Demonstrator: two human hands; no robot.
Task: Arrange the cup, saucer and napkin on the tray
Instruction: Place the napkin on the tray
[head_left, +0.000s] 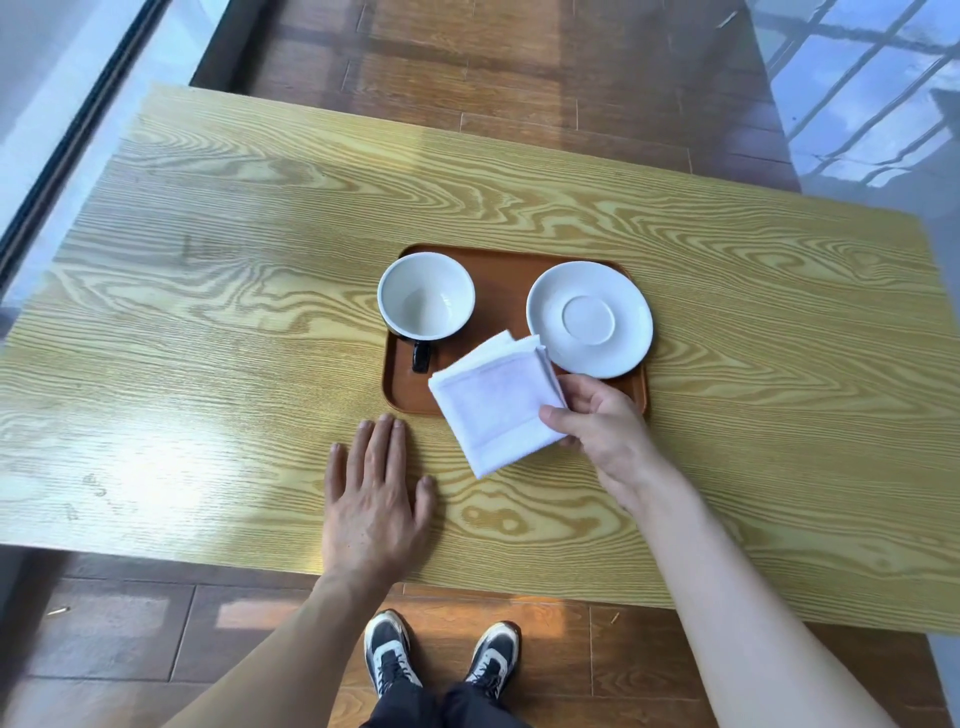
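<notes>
Napkin (496, 402), folded and white, is hanging over the brown tray's (506, 291) near edge while my right hand (597, 421) is pinching it between thumb and fingers (553, 415). My left hand (376, 488) is lying flat, spread, on the pale wood-grain counter (208, 291). Cup (426, 296) and saucer (589, 318) are sitting apart on the tray. Dark floorboards (519, 78) are surrounding us; the napkin is hiding the tray's front rim.

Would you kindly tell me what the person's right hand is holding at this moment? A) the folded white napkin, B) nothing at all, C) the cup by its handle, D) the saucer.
A: the right hand pinches the folded white napkin by its edge over the near edge of the tray, while the cup and saucer sit untouched.
</notes>
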